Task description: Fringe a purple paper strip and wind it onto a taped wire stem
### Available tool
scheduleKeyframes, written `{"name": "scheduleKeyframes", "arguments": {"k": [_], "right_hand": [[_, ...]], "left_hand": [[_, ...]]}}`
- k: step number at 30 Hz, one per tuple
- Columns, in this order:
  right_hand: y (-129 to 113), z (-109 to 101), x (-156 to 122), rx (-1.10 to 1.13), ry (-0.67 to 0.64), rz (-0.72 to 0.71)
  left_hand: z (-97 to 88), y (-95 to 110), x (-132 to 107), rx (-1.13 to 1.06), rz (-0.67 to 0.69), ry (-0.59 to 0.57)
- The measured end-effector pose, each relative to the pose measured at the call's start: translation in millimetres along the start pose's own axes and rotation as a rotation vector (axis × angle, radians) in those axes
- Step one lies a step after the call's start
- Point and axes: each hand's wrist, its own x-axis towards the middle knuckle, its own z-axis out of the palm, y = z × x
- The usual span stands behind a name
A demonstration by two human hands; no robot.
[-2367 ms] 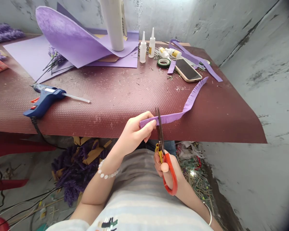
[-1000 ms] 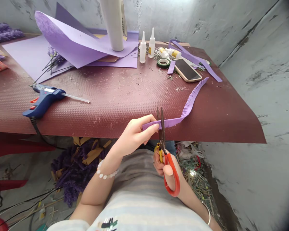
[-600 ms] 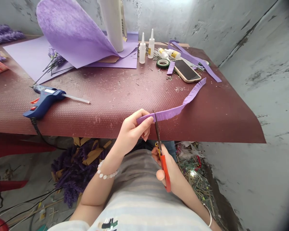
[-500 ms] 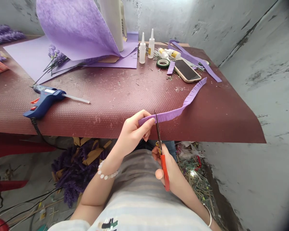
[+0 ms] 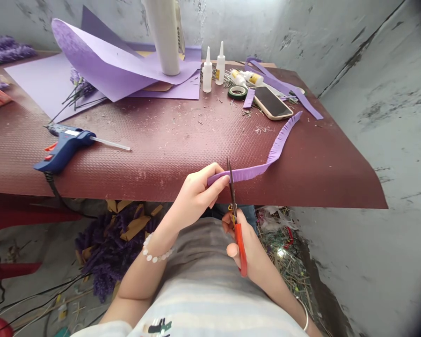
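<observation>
Head view, looking down past a striped top at a table covered by a maroon textured mat [image 5: 168, 140]. A purple paper strip [image 5: 263, 166] with one fringed edge is gripped near its end by the left hand [image 5: 196, 194], which is closed around it just past the table's near edge. The rest of the strip curves away over the mat, its far end lying near a phone [image 5: 272, 104]. Red-handled scissors [image 5: 241, 248] are gripped by the right hand [image 5: 253, 255], with the fingers curled around the handles. The blades are held upright across the strip, just beside the left hand. They are seen nearly edge-on, so how far they are open cannot be told. The strip seems to be pinched so that its edge is offered to the blades.

A blue glue gun [image 5: 65, 150] is laid on the mat at the left, its cord hanging over the edge. Two glue bottles [image 5: 207, 70] and a roll of green tape [image 5: 237, 92] are grouped toward the back, seemingly within easy reach. Purple paper sheets [image 5: 105, 61] are spread behind them, and an upright white tube [image 5: 163, 37] appears to weigh them down.
</observation>
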Motion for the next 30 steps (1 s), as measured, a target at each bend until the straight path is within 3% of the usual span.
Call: {"name": "scheduleKeyframes", "arguments": {"k": [8,15,24,30], "right_hand": [[-7.0,-1.6,3.4,0.073,-0.030,0.034],[-6.0,1.6,3.3,0.176,-0.041,0.125],[-1.0,6.1,-0.2,0.389,-0.078,0.119],[-0.5,7.7,-0.8,0.229,-0.075,0.089]], "left_hand": [[-1.5,5.3,-0.4,0.078,0.004,-0.030],[-0.1,4.1,-0.1,0.005,-0.003,-0.025],[0.2,4.4,1.0,-0.008,-0.012,-0.013],[0.7,5.3,0.6,-0.066,-0.016,-0.018]]}}
